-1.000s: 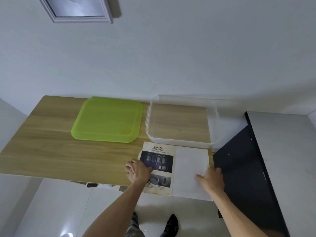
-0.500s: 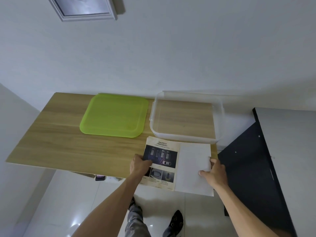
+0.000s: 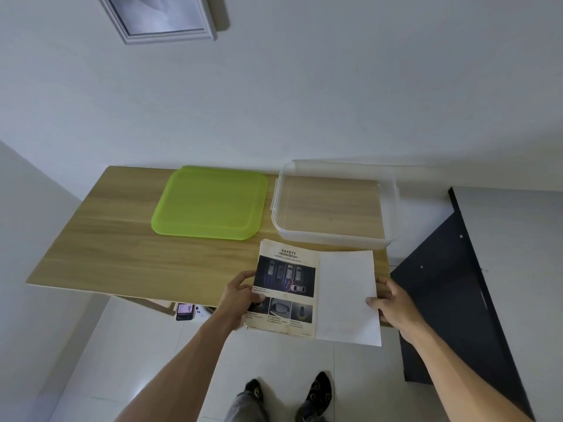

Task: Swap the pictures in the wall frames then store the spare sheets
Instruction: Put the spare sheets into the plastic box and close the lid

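Left hand [image 3: 240, 295] grips the left edge of the printed safety sheet [image 3: 285, 292], thumb on top of the page and fingers curled at its edge. Right hand [image 3: 393, 301] pinches the right edge of the blank white sheet [image 3: 347, 296], thumb on the upper face, fingers beneath. Both sheets lie side by side at lower centre of the frame, the white sheet overlapping the right margin of the printed one; their lower parts extend past the near edge of the wooden desk [image 3: 128, 251]. A clear plastic container [image 3: 387, 208] stands on the desk just above the sheets, right of centre. A green lid [image 3: 210, 202] lies flat on the desk to the left of the container, close beside it. A framed picture [image 3: 161, 16] hangs on the wall at the upper left of the frame. A black cabinet [image 3: 457, 300] occupies the right side. A phone [image 3: 185, 311] lies below the desk edge.
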Motion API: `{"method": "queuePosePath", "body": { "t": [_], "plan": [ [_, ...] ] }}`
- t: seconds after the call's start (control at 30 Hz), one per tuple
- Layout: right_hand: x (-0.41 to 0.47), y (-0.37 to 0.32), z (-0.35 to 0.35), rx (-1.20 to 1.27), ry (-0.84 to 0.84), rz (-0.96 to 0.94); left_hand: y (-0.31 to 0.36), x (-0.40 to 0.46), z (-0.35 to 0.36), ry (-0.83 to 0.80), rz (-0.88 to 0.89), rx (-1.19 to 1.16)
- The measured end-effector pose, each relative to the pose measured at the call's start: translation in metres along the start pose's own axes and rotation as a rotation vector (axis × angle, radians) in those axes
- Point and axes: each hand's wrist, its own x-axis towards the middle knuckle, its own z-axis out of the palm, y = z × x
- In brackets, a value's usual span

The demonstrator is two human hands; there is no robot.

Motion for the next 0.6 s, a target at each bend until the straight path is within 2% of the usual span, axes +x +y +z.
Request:
{"method": "queuePosePath", "body": {
  "t": [0.33,0.6],
  "plan": [
    [-0.035,-0.020,0.026,0.075,0.057,-0.048,0.010,-0.009,-0.054,-0.100,0.043,-0.108],
    [-0.066,-0.058,0.030,0.078,0.136,-0.159,0.046,-0.018,-0.066,-0.180,0.135,-0.099]
  ]
}}
